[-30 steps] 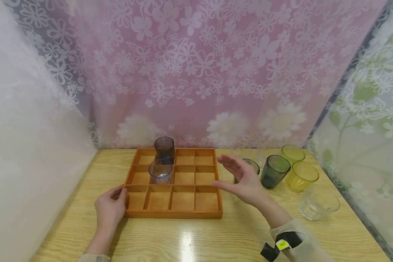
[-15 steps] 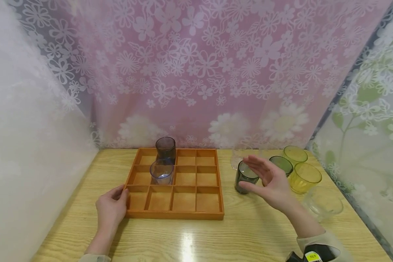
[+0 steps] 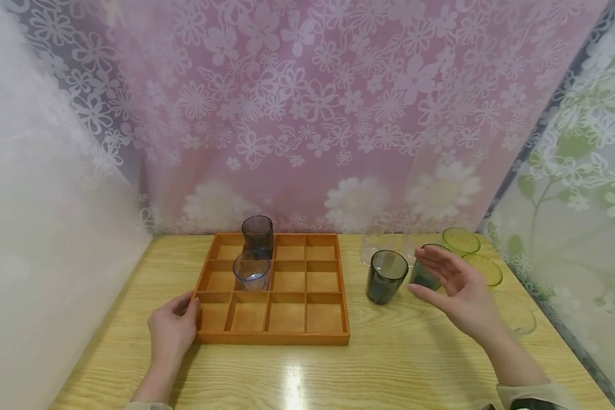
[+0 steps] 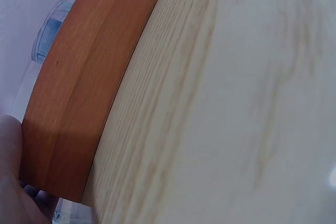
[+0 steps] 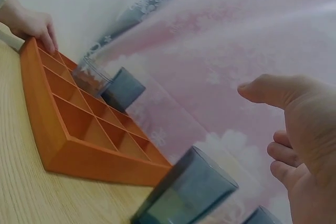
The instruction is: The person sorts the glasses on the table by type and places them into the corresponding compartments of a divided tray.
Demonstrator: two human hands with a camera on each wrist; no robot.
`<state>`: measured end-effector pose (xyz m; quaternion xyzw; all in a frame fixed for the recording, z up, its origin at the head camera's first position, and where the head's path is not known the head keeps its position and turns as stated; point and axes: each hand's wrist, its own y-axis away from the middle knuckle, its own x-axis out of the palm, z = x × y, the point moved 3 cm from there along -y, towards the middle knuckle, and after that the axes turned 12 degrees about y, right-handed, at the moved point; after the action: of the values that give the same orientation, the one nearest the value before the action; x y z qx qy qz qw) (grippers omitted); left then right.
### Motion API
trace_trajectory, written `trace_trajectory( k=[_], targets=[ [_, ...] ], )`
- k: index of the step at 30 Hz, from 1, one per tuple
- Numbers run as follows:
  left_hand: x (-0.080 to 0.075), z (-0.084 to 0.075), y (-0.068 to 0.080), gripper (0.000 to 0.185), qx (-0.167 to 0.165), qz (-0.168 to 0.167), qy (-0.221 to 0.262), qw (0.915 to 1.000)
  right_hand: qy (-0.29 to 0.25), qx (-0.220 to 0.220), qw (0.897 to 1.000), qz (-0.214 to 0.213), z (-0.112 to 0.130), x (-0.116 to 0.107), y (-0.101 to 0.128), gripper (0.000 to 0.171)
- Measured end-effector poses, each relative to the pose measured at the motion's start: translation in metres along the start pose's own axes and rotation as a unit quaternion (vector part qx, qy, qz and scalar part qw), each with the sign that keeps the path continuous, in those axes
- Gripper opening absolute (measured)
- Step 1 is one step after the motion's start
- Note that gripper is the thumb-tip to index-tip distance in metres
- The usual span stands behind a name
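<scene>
An orange wooden tray [image 3: 344,296] with several compartments lies mid-table. A dark cup [image 3: 258,233] stands in its back row, and a clear bluish cup [image 3: 251,271] sits just in front of it. My left hand [image 3: 180,310] grips the tray's front-left corner, seen in the left wrist view as the tray wall [image 4: 79,103] beside my palm [image 4: 9,182]. My right hand [image 3: 419,271] hovers open, fingers spread, in front of a dark green cup [image 3: 426,281], holding nothing. A second dark cup [image 3: 386,276] stands just left of it. The right wrist view shows my open right hand [image 5: 262,124] above that dark cup [image 5: 184,195].
Right of the tray stand a clear glass [image 3: 376,246], two yellow-green cups [image 3: 460,240] [image 3: 487,269] and a clear glass bowl [image 3: 520,320] near the right edge. Flowered curtains close in the back and both sides. The wooden table [image 3: 297,370] reaches toward me.
My right hand has swept rightward from the tray's right edge to the group of cups, uncovering the nearer dark cup. My left hand and the tray have stayed put.
</scene>
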<state>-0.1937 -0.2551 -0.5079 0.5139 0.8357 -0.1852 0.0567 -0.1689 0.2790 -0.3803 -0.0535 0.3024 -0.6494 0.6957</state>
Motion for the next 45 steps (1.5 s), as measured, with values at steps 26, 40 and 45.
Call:
trace_trajectory(
  k=[26,40,45],
  targets=[
    [0.001,0.002,0.001,0.026,0.001,-0.002,0.0,1.0,0.031,0.078,0.994,-0.068,-0.03,-0.066,0.032,0.069],
    [0.002,0.0,-0.003,0.024,0.002,-0.005,0.006,1.0,0.192,0.143,0.968,-0.079,-0.055,-0.103,0.05,0.074],
    [0.002,-0.001,-0.003,0.024,0.005,-0.008,0.008,0.9999,0.218,0.15,0.959,-0.101,-0.061,-0.114,0.057,0.071]
  ],
)
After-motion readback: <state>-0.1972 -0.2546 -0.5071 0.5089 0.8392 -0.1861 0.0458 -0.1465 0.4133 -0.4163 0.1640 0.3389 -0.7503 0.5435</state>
